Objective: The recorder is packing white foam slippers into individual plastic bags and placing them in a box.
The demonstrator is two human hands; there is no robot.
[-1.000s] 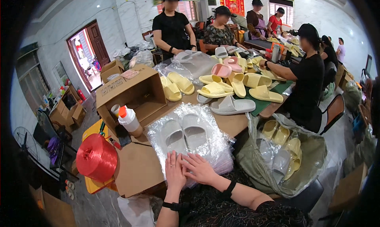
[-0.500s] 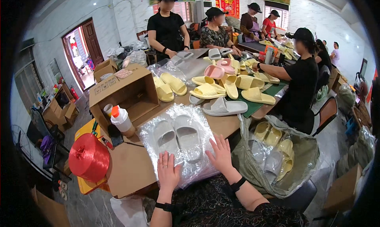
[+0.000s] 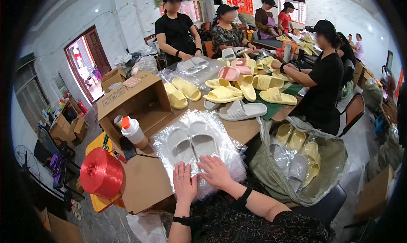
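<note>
A pair of light grey slippers (image 3: 204, 144) lies side by side in or under clear plastic, on a stack of clear plastic bags (image 3: 163, 135) at the table's near edge. My left hand (image 3: 185, 181) rests flat on the near edge of the plastic, fingers stretched forward. Close beside it, my right hand (image 3: 215, 171) lies flat just below the right slipper's heel, fingers pointing up and left. Neither hand grips anything. Beyond the stack are a loose grey slipper (image 3: 242, 111) and a heap of yellow slippers (image 3: 247, 87) with pink slippers (image 3: 229, 73) among them.
An open cardboard box (image 3: 146, 111) and an orange-capped bottle (image 3: 134, 132) stand left of the stack. A red twine spool (image 3: 101, 173) sits further left. At right, a large green sack (image 3: 326, 158) holds bagged slippers. Several co-workers surround the table, one in black (image 3: 324, 77) at right.
My right hand has moved left, from the right side of the plastic to its near edge, close to my left hand. The view has shifted slightly.
</note>
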